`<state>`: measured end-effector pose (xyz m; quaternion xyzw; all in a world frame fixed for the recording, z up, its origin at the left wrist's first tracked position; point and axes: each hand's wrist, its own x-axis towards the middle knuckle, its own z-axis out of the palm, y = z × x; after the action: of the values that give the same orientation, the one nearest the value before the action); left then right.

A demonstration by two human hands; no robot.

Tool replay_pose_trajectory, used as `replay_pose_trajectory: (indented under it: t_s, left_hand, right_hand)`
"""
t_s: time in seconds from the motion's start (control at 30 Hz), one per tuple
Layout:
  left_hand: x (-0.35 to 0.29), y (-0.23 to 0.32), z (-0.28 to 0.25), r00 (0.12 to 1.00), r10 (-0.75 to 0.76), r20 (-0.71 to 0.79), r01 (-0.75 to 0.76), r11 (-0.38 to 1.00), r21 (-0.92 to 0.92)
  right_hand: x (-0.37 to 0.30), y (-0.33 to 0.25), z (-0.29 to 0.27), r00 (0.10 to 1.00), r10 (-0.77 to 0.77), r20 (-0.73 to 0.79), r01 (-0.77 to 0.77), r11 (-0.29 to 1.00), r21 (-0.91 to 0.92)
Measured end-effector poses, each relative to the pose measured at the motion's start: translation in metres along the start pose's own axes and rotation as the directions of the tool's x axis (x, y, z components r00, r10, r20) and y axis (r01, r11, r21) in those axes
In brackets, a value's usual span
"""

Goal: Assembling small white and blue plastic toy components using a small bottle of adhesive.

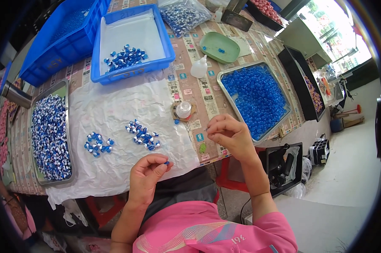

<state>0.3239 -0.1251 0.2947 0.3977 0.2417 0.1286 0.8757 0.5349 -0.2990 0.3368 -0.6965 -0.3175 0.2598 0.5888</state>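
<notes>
My left hand [146, 175] is closed near the table's front edge, pinching a small blue bead [167, 162] between thumb and fingertips. Raised to the right of it, my right hand [230, 137] has thumb and forefinger pressed together; whatever they hold is too small to name. Two loose groups of blue-and-white beads, the left group [98, 144] and the right group [142, 135], lie on crumpled white paper [93, 173] beyond my left hand. A small white-topped jar [183, 109] stands beyond both hands. Farther right, a metal tray [221, 81] holds many clear blue beads [258, 95].
At left stands a metal tray [72, 157] full of blue-and-white beads. Behind the paper are a blue plastic tray [95, 67] and a larger blue crate [81, 48]. A white squeeze bottle [199, 67], green dish [211, 41] and black tray [298, 78] stand farther back.
</notes>
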Motion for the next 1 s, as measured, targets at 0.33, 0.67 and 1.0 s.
replay_pose_trajectory:
  t_s: [0.33,0.67,1.0]
  left_hand:
    - [0.0,0.005,-0.012,0.99,-0.133,-0.035,0.128,0.986,-0.11]
    - [-0.001,0.012,-0.023,0.986,-0.168,-0.015,0.161,0.964,-0.209]
    - [-0.002,0.02,-0.032,0.986,-0.166,0.024,0.166,0.943,-0.289]
  right_hand:
    - [-0.001,0.007,0.05,0.991,0.117,0.059,-0.121,0.99,0.065]
    - [0.007,0.003,0.06,0.99,0.119,0.081,-0.124,0.991,0.053]
    - [0.02,-0.001,0.061,0.998,0.042,0.053,-0.043,0.999,0.017]
